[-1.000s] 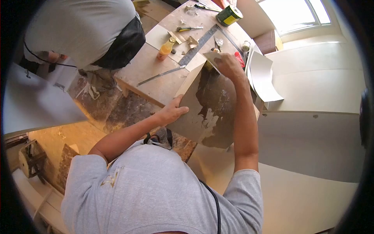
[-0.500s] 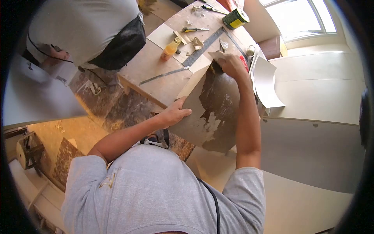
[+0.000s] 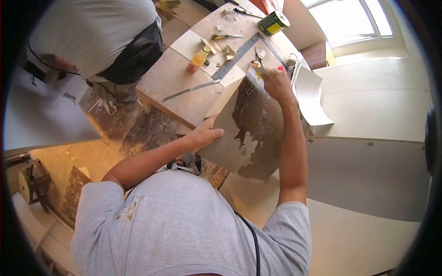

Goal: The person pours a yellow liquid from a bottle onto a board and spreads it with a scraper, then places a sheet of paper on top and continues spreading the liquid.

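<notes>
A grey-brown panel [image 3: 216,149] tilts in front of me against the worktable's near edge. My left hand [image 3: 208,133] clasps its left edge, thumb lying over the face. At the far end my right hand [image 3: 278,85] is closed on a thin flat spreader [image 3: 259,70], whose blade meets the panel's top edge. Dark, wet, glue-like stuff [image 3: 251,108] covers the panel's upper and middle part in an uneven patch. The left and lower areas look duller and dry.
On the worktable [image 3: 161,83] are an orange-yellow bottle [image 3: 198,60], a utility knife [image 3: 226,36], a dark can [image 3: 273,23] and a narrow strip [image 3: 191,90]. Curved white sheets [image 3: 309,94] lean at right. Another person [image 3: 96,37] stands at the upper left.
My right hand has drawn slightly toward me with the spreader, and its wrist has turned. My left hand keeps its grip on the panel. The view has shifted a little.
</notes>
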The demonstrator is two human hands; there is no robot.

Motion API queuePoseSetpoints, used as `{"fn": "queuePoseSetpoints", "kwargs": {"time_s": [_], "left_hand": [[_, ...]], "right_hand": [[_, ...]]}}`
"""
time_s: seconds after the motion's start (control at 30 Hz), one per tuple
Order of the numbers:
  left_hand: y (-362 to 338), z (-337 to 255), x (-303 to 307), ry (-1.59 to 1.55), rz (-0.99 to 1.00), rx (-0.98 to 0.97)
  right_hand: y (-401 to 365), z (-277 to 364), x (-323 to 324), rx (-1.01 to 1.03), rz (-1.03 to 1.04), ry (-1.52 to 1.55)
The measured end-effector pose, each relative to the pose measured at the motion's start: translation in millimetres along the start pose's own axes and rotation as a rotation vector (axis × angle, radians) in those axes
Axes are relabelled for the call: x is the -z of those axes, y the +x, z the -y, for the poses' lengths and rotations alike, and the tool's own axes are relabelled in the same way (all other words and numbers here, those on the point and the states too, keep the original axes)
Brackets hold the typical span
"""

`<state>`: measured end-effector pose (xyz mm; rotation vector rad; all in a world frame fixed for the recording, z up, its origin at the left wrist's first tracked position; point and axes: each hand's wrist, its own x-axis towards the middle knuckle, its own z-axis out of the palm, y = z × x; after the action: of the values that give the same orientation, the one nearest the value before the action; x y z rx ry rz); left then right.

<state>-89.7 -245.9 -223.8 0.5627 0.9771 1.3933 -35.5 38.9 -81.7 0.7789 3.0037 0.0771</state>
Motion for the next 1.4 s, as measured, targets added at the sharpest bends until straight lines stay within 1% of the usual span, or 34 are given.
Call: {"fn": "queuePoseSetpoints", "kwargs": {"time_s": [0.03, 0.07, 0.13, 0.27, 0.33, 0.47, 0.53, 0.67, 0.73, 0.77, 0.83, 0.9, 0.97, 1.0, 1.03, 1.07, 1.1, 1.17, 1.2, 1.27, 1.4], "left_hand": [[-3.7, -6.2, -1.8, 0.004, -0.011, 0.051], [-1.9, -1.3, -0.9, 0.003, -0.012, 0.050], [2.8, 6.7, 0.4, -0.001, -0.009, -0.023], [6.0, 13.7, 3.7, -0.006, -0.014, -0.003], [11.6, 21.3, 5.8, -0.001, -0.007, -0.024], [14.1, 25.2, 7.2, 0.036, -0.020, -0.010], [16.2, 29.7, 8.5, 0.057, -0.024, -0.011], [16.5, 32.2, 7.5, 0.032, -0.014, -0.018], [11.9, 26.1, 5.7, -0.029, 0.022, -0.014], [11.6, 27.2, 5.7, -0.028, 0.024, -0.012], [12.0, 28.3, 4.8, 0.005, -0.002, -0.033], [7.5, 22.3, 2.4, -0.040, 0.016, -0.027], [8.7, 22.5, 3.3, -0.082, 0.033, -0.026], [13.1, 31.2, 6.5, -0.018, 0.009, -0.041], [13.4, 31.0, 6.2, 0.045, -0.015, -0.055], [12.2, 30.8, 6.1, 0.045, -0.016, -0.055], [6.2, 19.2, 2.8, 0.016, -0.001, -0.027], [4.4, 14.3, 1.0, -0.010, 0.013, 0.000], [5.6, 18.1, 2.1, 0.002, 0.012, -0.008], [5.6, 20.6, 3.1, 0.015, 0.008, -0.011], [3.8, 16.4, 0.9, -0.006, 0.008, -0.021]], "right_hand": [[13.2, -6.9, -4.5, -0.061, 0.017, 0.010], [22.8, -13.3, -10.4, -0.060, 0.017, 0.009], [34.0, -14.5, -10.3, -0.029, 0.023, 0.069], [45.9, -8.8, -11.6, 0.002, 0.049, 0.000], [53.1, -9.0, -8.5, 0.002, 0.192, -0.084], [52.2, -8.5, -1.9, 0.009, 0.202, -0.066], [44.1, -7.1, -1.5, 0.054, 0.151, -0.033], [17.3, -0.1, -3.6, 0.086, 0.147, 0.025], [0.0, 21.5, -4.0, 0.121, 0.231, -0.033], [-11.4, 31.5, -3.6, 0.118, 0.230, -0.032], [-34.1, 49.8, -3.2, 0.206, 0.151, 0.021], [-46.2, 56.5, -4.6, 0.184, 0.156, -0.005], [-48.6, 53.4, 2.9, 0.249, 0.113, 0.014], [-43.8, 47.1, 5.1, 0.250, 0.113, 0.013], [-32.9, 37.2, 7.5, 0.173, 0.103, -0.002], [-20.7, 27.9, 9.8, 0.095, 0.091, -0.016], [-8.6, 19.4, 9.1, 0.097, 0.090, -0.016], [16.3, 0.9, 0.7, 0.103, 0.004, 0.006], [26.4, -8.0, -4.4, 0.105, 0.002, 0.009], [40.9, -20.5, -13.5, 0.079, 0.079, -0.070], [46.0, -31.1, -18.2, 0.108, 0.110, -0.060]]}}
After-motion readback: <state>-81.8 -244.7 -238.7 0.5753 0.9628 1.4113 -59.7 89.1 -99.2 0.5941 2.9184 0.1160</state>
